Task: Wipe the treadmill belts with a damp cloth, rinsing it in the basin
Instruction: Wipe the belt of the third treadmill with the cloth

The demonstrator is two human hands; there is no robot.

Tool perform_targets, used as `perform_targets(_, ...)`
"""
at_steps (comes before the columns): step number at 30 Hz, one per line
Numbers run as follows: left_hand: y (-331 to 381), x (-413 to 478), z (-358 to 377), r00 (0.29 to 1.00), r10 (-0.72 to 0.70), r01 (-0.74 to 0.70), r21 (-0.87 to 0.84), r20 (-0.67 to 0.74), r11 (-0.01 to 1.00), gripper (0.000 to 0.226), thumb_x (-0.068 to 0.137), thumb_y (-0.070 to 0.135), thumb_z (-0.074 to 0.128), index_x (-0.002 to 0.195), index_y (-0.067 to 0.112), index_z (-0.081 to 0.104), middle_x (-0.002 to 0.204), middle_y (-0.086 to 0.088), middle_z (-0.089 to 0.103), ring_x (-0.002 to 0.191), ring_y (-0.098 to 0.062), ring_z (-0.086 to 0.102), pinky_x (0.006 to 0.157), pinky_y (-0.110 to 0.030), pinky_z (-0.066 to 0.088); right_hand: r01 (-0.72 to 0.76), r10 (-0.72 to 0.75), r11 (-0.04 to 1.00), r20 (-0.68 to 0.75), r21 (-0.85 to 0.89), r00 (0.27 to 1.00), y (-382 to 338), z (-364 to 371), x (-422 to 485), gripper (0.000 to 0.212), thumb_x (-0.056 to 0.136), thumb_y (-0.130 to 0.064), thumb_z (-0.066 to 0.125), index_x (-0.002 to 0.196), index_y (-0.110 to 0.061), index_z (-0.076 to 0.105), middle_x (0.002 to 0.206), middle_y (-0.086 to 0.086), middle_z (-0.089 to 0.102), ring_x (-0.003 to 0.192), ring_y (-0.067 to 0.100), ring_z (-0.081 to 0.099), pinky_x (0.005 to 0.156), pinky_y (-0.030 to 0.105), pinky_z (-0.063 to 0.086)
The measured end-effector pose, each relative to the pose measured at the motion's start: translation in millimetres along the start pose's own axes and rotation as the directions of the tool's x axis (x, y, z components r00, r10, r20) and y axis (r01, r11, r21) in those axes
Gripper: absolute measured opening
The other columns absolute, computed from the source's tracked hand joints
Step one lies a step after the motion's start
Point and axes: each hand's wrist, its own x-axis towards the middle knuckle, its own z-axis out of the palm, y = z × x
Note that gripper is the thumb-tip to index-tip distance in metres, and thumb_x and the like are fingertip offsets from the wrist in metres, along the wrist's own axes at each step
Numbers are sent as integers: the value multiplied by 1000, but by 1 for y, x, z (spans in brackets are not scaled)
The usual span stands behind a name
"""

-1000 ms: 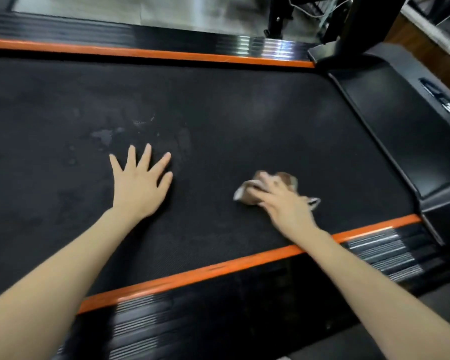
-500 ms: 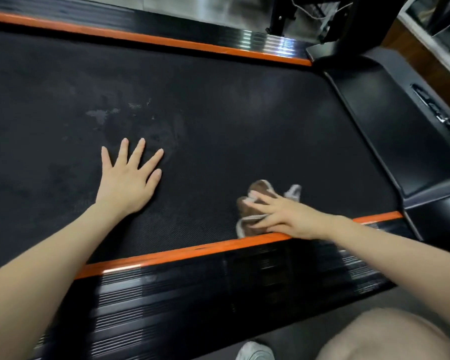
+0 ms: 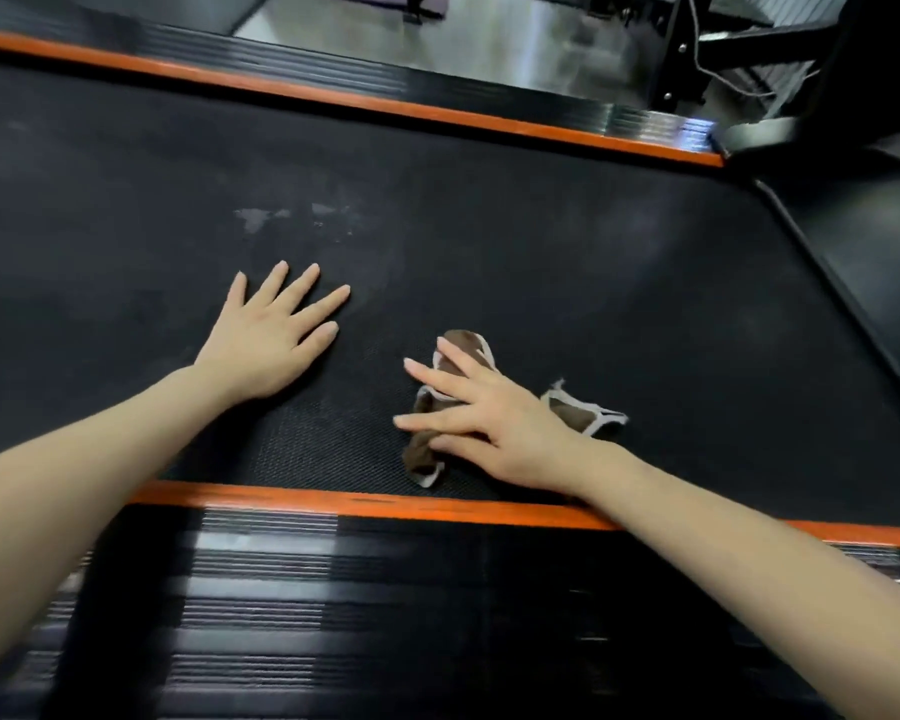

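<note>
Cloth (image 3: pixel 466 345) lies crumpled on the treadmill belt (image 3: pixel 593 262), brown with a pale edging, and we press it down with our right hand (image 3: pixel 505 428). The fingers (image 3: pixel 458 356) of that hand are straight and spread apart on top of the cloth, not curled round it. Parts of the cloth stick out past the hand at twelve, three and eight o'clock. It sits toward five o'clock in our view, near the closer orange strip (image 3: pixel 333 504) but apart from it, and our right forearm crosses that strip.

Our left hand (image 3: pixel 268 345) lies palm down on the bare belt at about nine o'clock from the cloth, apart from it. Its fingers (image 3: pixel 302 285) are straight and fanned out, pointing toward one o'clock, and they hold nothing.

At twelve o'clock from the left hand we see some pale grey marks (image 3: pixel 253 218) on the black, finely textured surface. Past the belt a second orange strip (image 3: pixel 385 103) runs from the ten o'clock edge of our view toward two o'clock. A ribbed black side rail (image 3: pixel 385 615) fills the six o'clock part of the view and looks blurred. A smooth black cover (image 3: pixel 863 262) borders the belt at three o'clock, and shiny grey floor (image 3: pixel 515 39) shows at twelve o'clock.
</note>
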Motion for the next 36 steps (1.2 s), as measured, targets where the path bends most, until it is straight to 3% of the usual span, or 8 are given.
perform_targets(8,-6,1,-14,997,62,-59,-73,37,996,50,99,48,26,148,37,24,159,2,15,147,-24,7,117,-47,6,-119,115,979,-31,-168,993,9,0,-23,68,79,-75,36,138,-62,6,158,-7,4,147,19,-3,114,56,6)
perform_targets(14,-70,11,-27,978,151,-147,34,-141,988,68,89,55,15,136,23,51,144,-9,45,138,-33,31,109,-50,22,-130,125,990,-84,-55,989,-11,12,0,37,83,-53,50,119,-43,50,153,7,27,144,26,15,112,62,18)
perform_targets(19,-109,38,-22,993,103,-96,111,-58,989,53,98,50,21,149,35,24,158,-3,20,145,-31,10,113,-56,8,58,-62,995,-51,-79,997,-69,55,105,28,84,-38,60,106,-22,67,146,18,37,137,44,26,109,60,15)
perform_targets(24,-130,56,-7,998,64,-64,15,2,998,56,98,50,11,151,34,9,160,7,5,147,-27,0,113,-60,1,-61,41,990,-157,-126,987,-66,62,173,27,85,-33,61,108,-19,67,142,12,44,133,31,38,106,53,24)
perform_targets(26,-135,56,-5,997,74,-74,-31,-11,997,56,99,47,11,152,29,11,160,7,5,147,-26,1,114,-58,1,-278,227,946,-266,-170,937,-28,49,177,30,86,-35,55,111,-22,65,143,6,44,130,31,41,107,54,26)
perform_targets(29,-139,56,-4,995,96,-98,-57,-33,994,55,100,45,14,152,25,14,160,5,7,147,-25,3,115,-56,2,-657,564,749,-432,-92,704,27,18,191,26,92,-31,55,117,-27,60,143,0,41,131,28,37,104,49,35)
perform_targets(31,-139,57,-4,994,106,-107,-51,-31,993,55,100,45,14,151,25,16,160,4,8,147,-26,4,115,-57,3,-713,609,698,-468,-69,641,26,16,194,26,94,-32,52,119,-26,60,140,-1,43,128,25,41,100,42,40)
perform_targets(36,-139,59,-6,987,126,-131,-43,-97,990,53,100,45,17,150,26,23,159,3,16,146,-27,10,113,-59,7,-358,324,932,-305,-61,896,-73,60,147,29,87,-30,56,113,-23,66,145,6,42,129,20,44,105,26,32)
